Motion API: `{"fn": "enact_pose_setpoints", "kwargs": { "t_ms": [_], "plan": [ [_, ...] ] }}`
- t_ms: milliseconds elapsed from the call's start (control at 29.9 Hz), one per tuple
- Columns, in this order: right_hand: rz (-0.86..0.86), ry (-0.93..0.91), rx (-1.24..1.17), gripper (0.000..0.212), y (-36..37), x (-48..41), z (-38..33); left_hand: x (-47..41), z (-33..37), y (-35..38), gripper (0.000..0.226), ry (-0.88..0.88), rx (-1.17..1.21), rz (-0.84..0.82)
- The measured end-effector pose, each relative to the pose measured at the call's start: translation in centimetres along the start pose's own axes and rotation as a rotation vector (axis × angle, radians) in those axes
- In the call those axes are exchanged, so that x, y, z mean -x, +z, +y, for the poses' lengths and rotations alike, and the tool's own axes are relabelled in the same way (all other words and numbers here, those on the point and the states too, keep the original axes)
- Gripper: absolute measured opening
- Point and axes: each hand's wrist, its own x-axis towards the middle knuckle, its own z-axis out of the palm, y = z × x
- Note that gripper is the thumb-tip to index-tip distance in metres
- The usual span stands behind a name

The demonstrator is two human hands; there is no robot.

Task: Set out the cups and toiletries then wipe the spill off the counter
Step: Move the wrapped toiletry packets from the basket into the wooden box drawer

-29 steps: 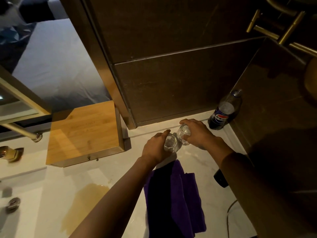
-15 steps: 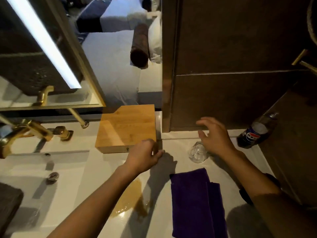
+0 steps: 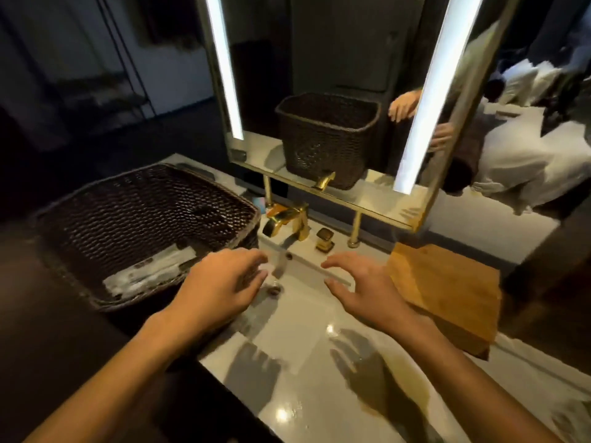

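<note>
Both of my hands hover empty over the white sink basin (image 3: 297, 318). My left hand (image 3: 220, 289) has its fingers apart beside the right wall of a dark wicker basket (image 3: 137, 231). White packets (image 3: 150, 273) lie on the basket's floor. My right hand (image 3: 364, 289) is spread open just left of the wooden tray (image 3: 447, 289). A brownish spill (image 3: 406, 378) lies on the white counter under my right forearm. The glasses and the purple cloth are out of view.
A gold faucet (image 3: 284, 219) and a gold knob (image 3: 324, 239) stand behind the basin. A lit mirror (image 3: 335, 91) on gold posts hangs above and reflects the basket. A bed with white linen (image 3: 524, 161) shows at the right.
The view has swung left from the glasses and purple cloth to the sink and basket. Both hands have let go of the glasses and now hover open over the basin.
</note>
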Motion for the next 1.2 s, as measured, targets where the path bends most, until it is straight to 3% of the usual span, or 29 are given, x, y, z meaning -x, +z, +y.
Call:
{"fn": "enact_pose_setpoints", "kwargs": {
  "t_ms": [267,367,501,668,902,1035,1136,1202],
  "plan": [
    [-0.159,-0.255,0.026,0.042,10.8,-10.0,-13.9,9.9,-16.4,-4.3,0.065,-0.264,-0.191,0.049],
    [-0.244,-0.236,0.229,0.042,14.7,-12.0,-16.7,12.2,-21.9,-3.5,0.059,-0.265,-0.206,0.108],
    [-0.147,-0.172,0.397,0.053,16.5,-12.3,-17.0,12.5,-26.8,-2.2,0.046,-0.223,-0.116,0.247],
    [-0.077,-0.223,0.37,0.057,17.3,-12.0,-15.7,10.8,-29.9,-2.0,0.052,-0.195,0.014,0.299],
    [0.063,-0.26,0.248,0.051,18.3,-11.5,-15.4,10.4,-30.7,-0.1,0.059,-0.162,0.112,0.498],
    [-0.079,-0.24,0.332,0.055,17.7,-11.8,-15.7,10.4,-31.0,0.7,0.054,-0.148,0.117,0.575],
    [-0.386,-0.24,0.533,0.068,16.2,-13.4,-16.3,10.3,-30.9,0.9,0.051,-0.148,0.132,0.596],
    [-0.558,-0.234,0.627,0.066,15.7,-14.9,-16.5,10.1,-30.9,0.9,0.051,-0.152,0.138,0.604]
  ]
}}
